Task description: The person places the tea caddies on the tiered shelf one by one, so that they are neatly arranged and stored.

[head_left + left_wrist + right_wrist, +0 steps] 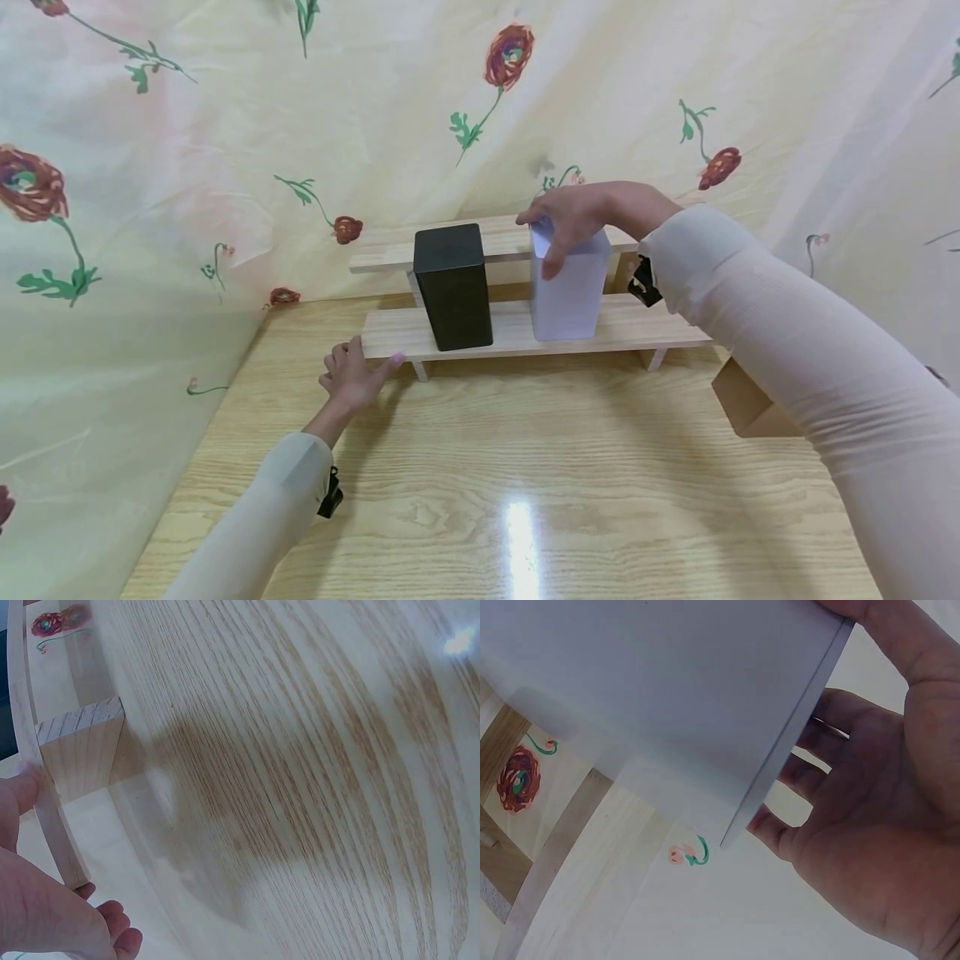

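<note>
A two-tier wooden shelf (513,321) stands on the table against the back. On its lower plank stand a black rectangular canister (457,304) and, to the right of it, a white rectangular canister (566,304), both upright. From above, my right hand (576,218) grips the white canister's top. In the right wrist view, the thumb is on one side of its lid (787,742) and the fingers on the other. My left hand (354,379) holds the left end of the lower plank (60,832), thumb on the front edge and fingers around the end.
At the right, partly behind my right sleeve, a brown cardboard box (750,404) lies on the wood-grain table (525,450). A flowered cloth (375,108) hangs behind the shelf and along the left side. The shelf's upper plank (506,237) runs behind both canisters.
</note>
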Action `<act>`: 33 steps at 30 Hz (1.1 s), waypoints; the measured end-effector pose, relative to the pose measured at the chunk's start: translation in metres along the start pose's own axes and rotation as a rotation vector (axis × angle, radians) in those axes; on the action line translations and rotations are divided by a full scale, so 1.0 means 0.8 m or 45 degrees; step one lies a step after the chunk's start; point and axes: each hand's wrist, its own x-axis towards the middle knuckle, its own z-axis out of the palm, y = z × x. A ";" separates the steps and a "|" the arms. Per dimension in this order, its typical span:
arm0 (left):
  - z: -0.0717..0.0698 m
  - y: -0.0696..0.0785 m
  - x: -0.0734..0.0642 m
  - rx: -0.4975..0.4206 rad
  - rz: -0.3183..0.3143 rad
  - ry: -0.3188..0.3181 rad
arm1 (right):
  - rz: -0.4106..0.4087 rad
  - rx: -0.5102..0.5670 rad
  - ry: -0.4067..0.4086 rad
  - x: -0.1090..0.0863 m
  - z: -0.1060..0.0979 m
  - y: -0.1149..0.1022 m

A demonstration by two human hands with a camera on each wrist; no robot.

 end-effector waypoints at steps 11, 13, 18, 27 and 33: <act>-0.002 -0.001 -0.002 -0.009 0.015 -0.010 | -0.022 0.050 -0.047 -0.002 0.001 -0.004; -0.002 -0.001 -0.003 -0.011 0.016 -0.010 | -0.036 0.055 -0.053 -0.002 0.001 -0.004; -0.002 -0.001 -0.003 -0.008 0.018 -0.005 | -0.028 0.091 -0.062 -0.006 0.001 -0.004; -0.005 0.001 -0.005 -0.002 0.014 -0.021 | -0.046 0.116 0.013 -0.029 -0.002 0.000; -0.005 0.000 -0.005 -0.001 0.015 -0.018 | -0.105 0.107 0.067 -0.051 -0.001 0.012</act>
